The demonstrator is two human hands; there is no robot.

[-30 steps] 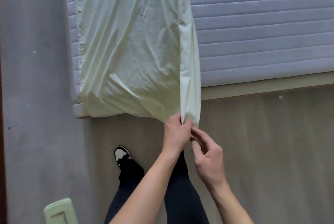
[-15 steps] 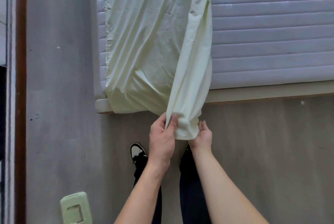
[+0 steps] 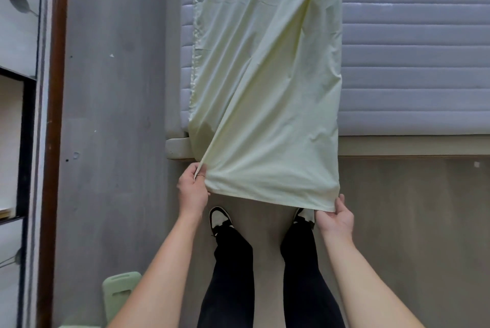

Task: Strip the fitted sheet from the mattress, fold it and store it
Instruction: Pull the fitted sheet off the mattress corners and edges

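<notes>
The fitted sheet (image 3: 267, 89) lies in a long folded strip on the mattress (image 3: 413, 46), its near end hanging off toward the person; the risk I see is the layers sliding askew if one corner gets tugged harder. The left hand (image 3: 192, 190) pinches the left corner tight, fingers curled; the right hand (image 3: 335, 217) clamps thumb over the right corner, cloth taut between.
</notes>
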